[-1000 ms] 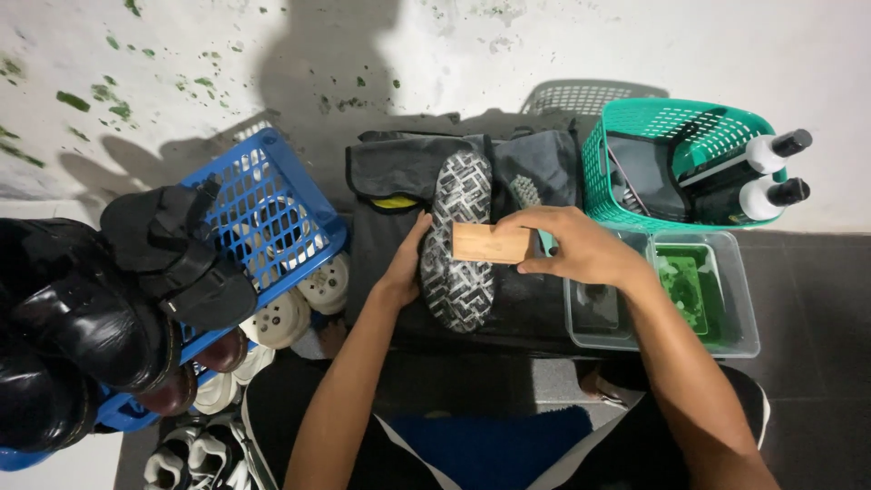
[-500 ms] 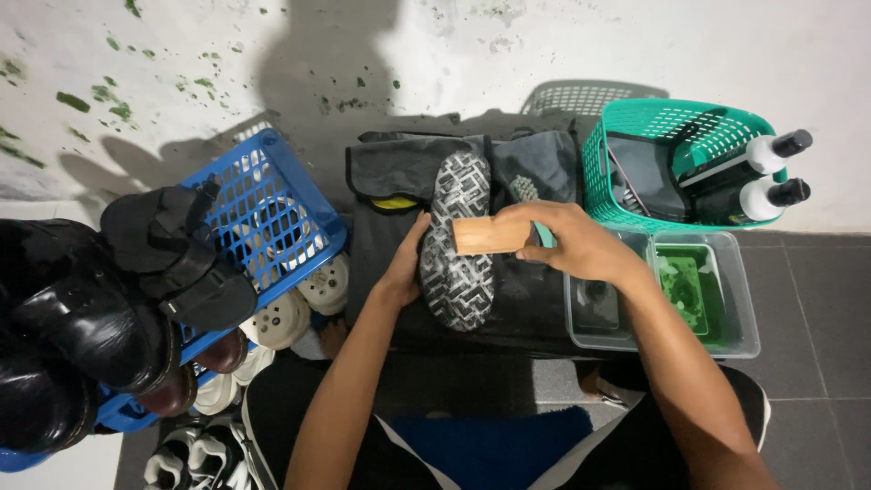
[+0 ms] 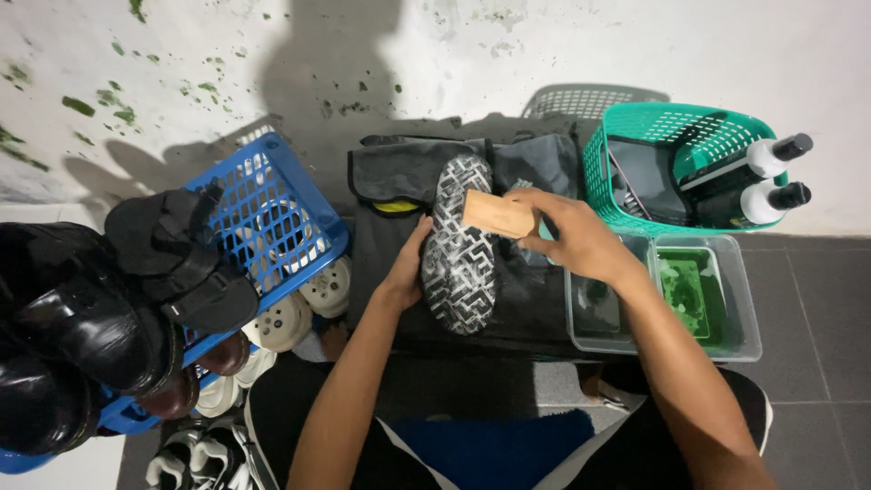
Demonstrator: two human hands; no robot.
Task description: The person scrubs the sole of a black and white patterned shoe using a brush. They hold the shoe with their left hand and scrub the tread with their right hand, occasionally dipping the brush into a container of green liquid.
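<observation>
Two bare forearms, no sleeves, left grip [image 3: 406, 272], right grip [image 3: 581, 238], dark shorts with white stripes, blue panel between

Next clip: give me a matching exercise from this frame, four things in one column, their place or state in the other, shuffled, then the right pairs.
Things:
1. wooden brush
2. shoe
3. two white bottles
4. blue basket

Places or states:
A. stands in the green basket
B. sole up, steadied by the left hand
C. at the person's left, loaded with dark shoes
D. held in the right hand, against the sole

Pairs: 1-D, 2-B, 3-A, 4-C
</observation>
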